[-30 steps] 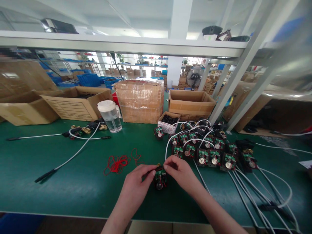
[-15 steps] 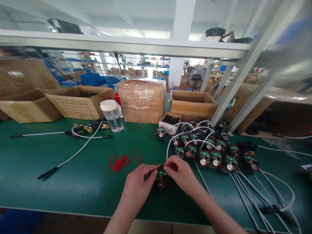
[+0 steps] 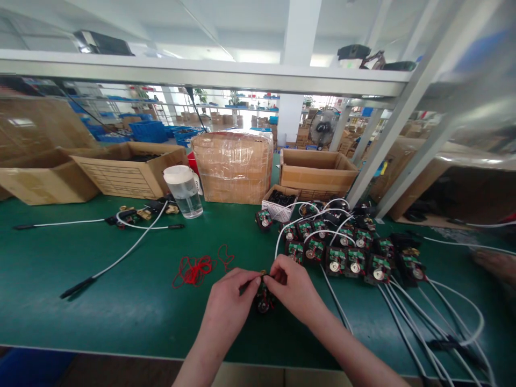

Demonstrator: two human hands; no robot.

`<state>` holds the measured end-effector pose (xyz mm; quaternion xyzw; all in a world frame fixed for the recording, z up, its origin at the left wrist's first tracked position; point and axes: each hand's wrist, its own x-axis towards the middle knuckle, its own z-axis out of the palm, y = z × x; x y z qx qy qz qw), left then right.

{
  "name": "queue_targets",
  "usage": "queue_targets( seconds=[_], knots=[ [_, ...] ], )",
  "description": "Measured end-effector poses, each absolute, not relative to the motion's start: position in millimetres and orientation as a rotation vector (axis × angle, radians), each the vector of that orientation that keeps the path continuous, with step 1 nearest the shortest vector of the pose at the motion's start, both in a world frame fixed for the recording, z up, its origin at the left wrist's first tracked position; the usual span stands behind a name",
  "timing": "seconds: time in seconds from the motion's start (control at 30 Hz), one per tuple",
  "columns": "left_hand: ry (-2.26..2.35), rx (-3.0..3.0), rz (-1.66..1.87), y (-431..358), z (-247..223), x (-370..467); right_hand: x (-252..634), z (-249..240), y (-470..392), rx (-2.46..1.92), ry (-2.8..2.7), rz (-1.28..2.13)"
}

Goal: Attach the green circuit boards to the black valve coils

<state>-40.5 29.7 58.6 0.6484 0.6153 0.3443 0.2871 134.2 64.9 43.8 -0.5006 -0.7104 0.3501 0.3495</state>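
Near the front of the green table, a small black device with a green circuit board (image 3: 264, 305) and a round metal part stands between my hands. My left hand (image 3: 233, 294) is closed, thumb and forefinger pinching at the device's top edge. Opposite it, my right hand (image 3: 296, 282) is closed too, its fingertips at the same edge and nearly touching the left ones. The fingers hide most of the upper board and whatever small piece they pinch. Just left of my hands lies a loose bundle of thin red wire (image 3: 196, 270).
Several similar circuit-board devices (image 3: 334, 262) with white cables crowd the right side. Behind them stand a small box of black parts (image 3: 279, 207) and cardboard boxes (image 3: 234, 169). A water jug (image 3: 184, 193) is at the back left. Another person's blurred hand (image 3: 497, 264) shows at the right edge.
My right fingertips have shifted left along the device's top edge, covering more of the board. Another person's hand has come into view at the right edge.
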Motion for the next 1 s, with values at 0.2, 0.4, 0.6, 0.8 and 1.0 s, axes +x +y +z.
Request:
queue_targets(
  seconds=[0.2, 0.4, 0.6, 0.8, 1.0],
  knots=[
    [1.557, 1.638, 0.905, 28.9, 54.9, -49.1, 141.1, 44.4, 67.0, -1.192, -1.793, 1.12],
    [1.621, 1.63, 0.973, 30.9, 52.8, -39.8, 134.2, 40.3, 66.0, -1.264, -1.779, 1.022],
    [1.5, 1.564, 0.939, 30.4, 49.5, -50.9, 142.9, 42.3, 68.6, -1.159, -1.781, 1.184],
    [1.486, 1.568, 0.97, 26.1, 45.8, -53.4, 148.0, 42.2, 67.1, -1.116, -1.759, 1.23],
    [1.495, 1.591, 1.028, 18.7, 35.0, -54.7, 153.6, 35.4, 59.7, -1.106, -1.809, 1.119]
  ],
)
